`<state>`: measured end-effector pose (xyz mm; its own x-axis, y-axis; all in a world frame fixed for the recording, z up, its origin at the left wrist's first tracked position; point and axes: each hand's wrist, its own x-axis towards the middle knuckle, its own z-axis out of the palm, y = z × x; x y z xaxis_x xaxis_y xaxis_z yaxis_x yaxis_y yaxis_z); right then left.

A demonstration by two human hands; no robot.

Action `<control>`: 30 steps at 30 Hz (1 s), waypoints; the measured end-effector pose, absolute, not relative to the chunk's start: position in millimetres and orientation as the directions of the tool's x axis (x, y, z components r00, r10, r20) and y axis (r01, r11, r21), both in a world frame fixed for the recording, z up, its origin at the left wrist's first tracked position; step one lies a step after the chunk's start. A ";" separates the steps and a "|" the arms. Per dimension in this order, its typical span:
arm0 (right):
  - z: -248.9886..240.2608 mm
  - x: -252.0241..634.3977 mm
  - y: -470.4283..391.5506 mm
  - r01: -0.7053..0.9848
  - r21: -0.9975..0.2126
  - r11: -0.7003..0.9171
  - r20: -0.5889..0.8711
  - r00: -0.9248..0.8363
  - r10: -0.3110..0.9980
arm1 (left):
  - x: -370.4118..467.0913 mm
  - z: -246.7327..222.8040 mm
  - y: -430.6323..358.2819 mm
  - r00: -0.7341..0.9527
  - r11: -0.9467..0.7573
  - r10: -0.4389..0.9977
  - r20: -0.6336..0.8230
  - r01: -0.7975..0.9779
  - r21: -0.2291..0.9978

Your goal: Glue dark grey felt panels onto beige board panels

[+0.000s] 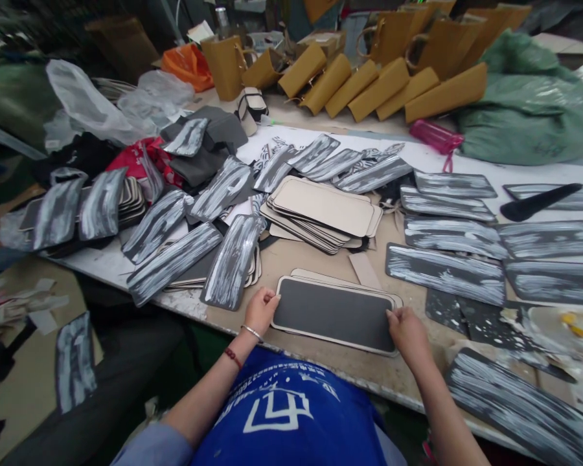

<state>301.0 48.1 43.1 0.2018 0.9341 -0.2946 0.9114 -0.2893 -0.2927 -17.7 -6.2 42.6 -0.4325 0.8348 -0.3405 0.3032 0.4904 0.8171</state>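
A dark rectangular panel with a cream border (334, 313) lies on a few similar pieces at the table's front edge. My left hand (262, 312) pinches its left end, and my right hand (408, 330) pinches its right end. Behind it sits a stack of cream panels (320, 206). White-smeared dark pieces lie on both sides, such as one piece (233, 262) left of the panel and another piece (444, 272) to its right.
Mustard bags (383, 87) line the back beside a green sack (529, 107). A black tool (539, 202) rests on smeared pieces at the right. Plastic bags (92, 103) and a red cloth (148, 158) lie at the left. A glue-stained container (563, 330) stands front right.
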 end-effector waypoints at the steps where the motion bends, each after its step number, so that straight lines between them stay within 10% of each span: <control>1: 43.8 300.3 47.0 0.909 -0.304 -0.286 -0.286 0.199 0.937 | -18.5 42.8 -6.3 -0.412 0.495 0.835 -0.364 0.276 0.824; 10: 40.2 300.7 41.1 0.892 -0.348 -0.288 -0.257 0.205 0.944 | -20.5 35.7 -1.0 -0.177 0.637 0.764 -0.621 0.052 0.769; 30: 40.0 301.5 41.9 0.901 -0.354 -0.252 -0.197 0.191 0.962 | -23.5 30.9 0.3 -0.104 0.691 0.711 -0.695 -0.080 0.718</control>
<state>301.5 41.9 40.0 0.1913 0.9616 -0.1967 0.9009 -0.2516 -0.3537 -23.5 0.3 30.9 -0.1044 0.7110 -0.6954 -0.0796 0.6910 0.7185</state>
